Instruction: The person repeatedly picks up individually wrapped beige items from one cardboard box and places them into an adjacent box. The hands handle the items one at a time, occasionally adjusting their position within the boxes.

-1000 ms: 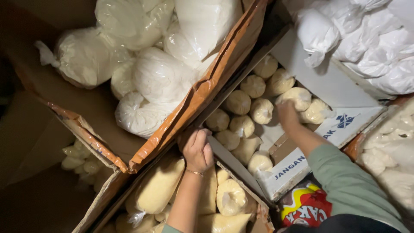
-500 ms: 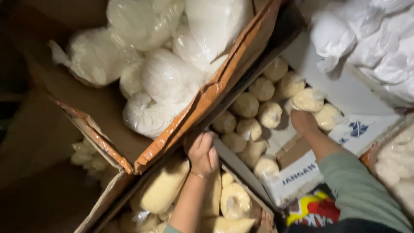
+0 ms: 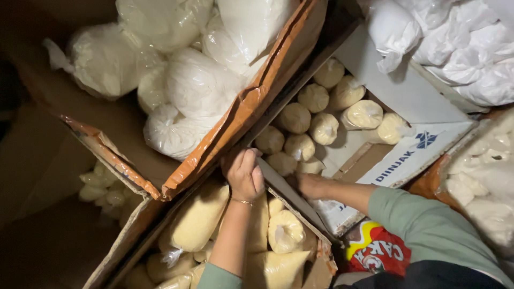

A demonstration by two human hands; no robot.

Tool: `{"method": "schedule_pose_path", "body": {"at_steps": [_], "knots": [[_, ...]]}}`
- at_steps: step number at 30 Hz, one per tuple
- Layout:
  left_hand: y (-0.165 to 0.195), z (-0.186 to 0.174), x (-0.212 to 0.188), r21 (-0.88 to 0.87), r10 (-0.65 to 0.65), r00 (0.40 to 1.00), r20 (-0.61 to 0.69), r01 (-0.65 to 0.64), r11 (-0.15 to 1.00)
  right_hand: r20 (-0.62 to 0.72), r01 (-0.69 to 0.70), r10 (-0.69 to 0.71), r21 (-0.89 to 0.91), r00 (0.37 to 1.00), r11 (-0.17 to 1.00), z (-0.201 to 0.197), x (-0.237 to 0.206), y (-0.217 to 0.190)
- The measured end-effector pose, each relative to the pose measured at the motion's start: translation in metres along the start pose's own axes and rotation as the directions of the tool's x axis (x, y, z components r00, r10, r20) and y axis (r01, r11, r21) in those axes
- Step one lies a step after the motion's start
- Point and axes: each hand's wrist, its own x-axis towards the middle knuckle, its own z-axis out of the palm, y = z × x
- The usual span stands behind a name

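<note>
My left hand point(image 3: 243, 174) is curled over the top edge of a grey cardboard flap point(image 3: 292, 200) that divides two boxes. Below it lies a box of yellowish plastic bags point(image 3: 198, 219). My right hand point(image 3: 313, 184), in a green sleeve, reaches low into the white carton point(image 3: 407, 91) of small round cream-coloured bags point(image 3: 294, 118). It rests just behind the flap beside the nearest small bag point(image 3: 309, 167). Its fingers are partly hidden, so I cannot tell whether it holds anything.
An orange-lined cardboard box point(image 3: 257, 101) at upper left holds large white bags point(image 3: 198, 85). More white bags point(image 3: 455, 43) pile at the upper right and pale bags point(image 3: 482, 176) at the right edge. A red and yellow packet point(image 3: 375, 249) lies by my right arm. Small bags point(image 3: 99, 184) sit in shadow at left.
My right hand has drawn back from the far small bags to the near end of the white carton, close to the flap. My left hand stays on the flap edge.
</note>
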Motion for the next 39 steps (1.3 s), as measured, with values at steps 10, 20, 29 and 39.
{"method": "schedule_pose_path", "body": {"at_steps": [10, 20, 29, 39], "knots": [[0.002, -0.002, -0.001, 0.000, 0.033, 0.999, -0.013, -0.033, 0.999, -0.128, 0.317, -0.440, -0.521, 0.889, 0.793, 0.010, 0.017, 0.028], [0.004, -0.003, 0.000, 0.004, -0.008, 1.000, 0.003, 0.008, 1.000, -0.215, -0.060, -0.050, -0.477, 0.975, 0.877, -0.031, 0.007, 0.014], [0.002, -0.003, 0.000, -0.008, 0.008, 1.000, -0.011, -0.008, 1.000, -0.422, -0.271, 0.018, -0.550, 0.907, 0.790, -0.062, -0.007, 0.037], [0.003, -0.004, -0.001, -0.014, -0.021, 1.000, 0.001, 0.021, 1.000, -0.456, -0.267, -0.069, -0.629, 0.887, 0.730, -0.021, -0.004, 0.050]]}}
